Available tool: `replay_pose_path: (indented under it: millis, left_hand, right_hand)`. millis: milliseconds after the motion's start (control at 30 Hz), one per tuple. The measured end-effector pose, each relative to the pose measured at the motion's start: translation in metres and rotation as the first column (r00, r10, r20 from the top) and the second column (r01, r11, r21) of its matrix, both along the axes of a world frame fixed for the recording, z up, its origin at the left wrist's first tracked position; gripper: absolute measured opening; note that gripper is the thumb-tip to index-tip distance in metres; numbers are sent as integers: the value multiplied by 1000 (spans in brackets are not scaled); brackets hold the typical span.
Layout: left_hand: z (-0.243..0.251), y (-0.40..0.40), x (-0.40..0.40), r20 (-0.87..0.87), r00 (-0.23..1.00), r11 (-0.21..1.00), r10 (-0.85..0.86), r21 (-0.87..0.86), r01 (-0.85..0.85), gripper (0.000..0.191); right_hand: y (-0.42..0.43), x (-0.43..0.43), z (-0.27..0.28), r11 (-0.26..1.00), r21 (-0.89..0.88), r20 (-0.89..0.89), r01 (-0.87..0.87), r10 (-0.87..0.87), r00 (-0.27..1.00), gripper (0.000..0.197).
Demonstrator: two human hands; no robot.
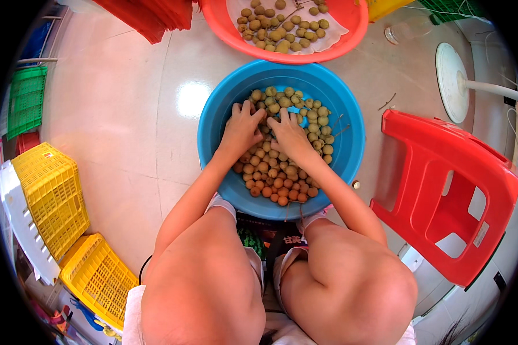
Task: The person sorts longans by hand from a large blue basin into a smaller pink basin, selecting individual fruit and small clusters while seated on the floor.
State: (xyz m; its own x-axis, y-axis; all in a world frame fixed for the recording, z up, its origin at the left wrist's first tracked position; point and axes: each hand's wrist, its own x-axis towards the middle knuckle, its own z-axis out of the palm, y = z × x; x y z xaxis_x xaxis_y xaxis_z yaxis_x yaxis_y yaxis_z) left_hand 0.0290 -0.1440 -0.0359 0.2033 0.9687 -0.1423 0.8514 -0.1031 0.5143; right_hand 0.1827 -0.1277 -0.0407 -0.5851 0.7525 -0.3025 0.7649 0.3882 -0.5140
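Between my shins stands a round blue plastic basin (347,170) with a pile of round tan fruits, apparently longans (280,168), some still on thin twigs. My left hand (243,129) reaches into the left part of the pile, its fingers curled down among the fruit. Close beside it, my right hand (290,134) touches longans near the middle with bent fingers. The fingertips of both hands are partly hidden, so whether either one grips a fruit cannot be told. A patch of blue basin bottom shows just beyond the right hand.
Touching the far rim is a pink-red basin (345,49) with a pale liner and more longans (280,32). A red plastic stool (431,151) lies tipped at right, near a white round base (451,82). Yellow crates (49,194) and a green crate (27,101) are at left.
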Motion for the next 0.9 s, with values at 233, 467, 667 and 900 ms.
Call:
replay_pose_path:
  millis: [233, 467, 667, 900]
  left_hand:
    - [0, 0, -1, 28, 1000, 1000, -5, 4, 5, 39]
    - [3, 0, 1, 98, 994, 999, 41, -28, -38, 33]
    - [1, 0, -2, 124, 992, 996, 22, -88, -11, 31]
    - [1, 8, 4, 393, 913, 992, 106, -109, -68, 30]
  right_hand:
    - [-2, 5, -6, 1000, 17, -18, -21, 22, 1000, 43]
    - [-3, 8, -13, 993, 104, -56, -50, 56, 997, 35]
    - [-3, 13, -10, 999, -17, -179, 27, -29, 983, 22]
    - [9, 38, -27, 875, -482, -615, 53, -381, 690, 15]
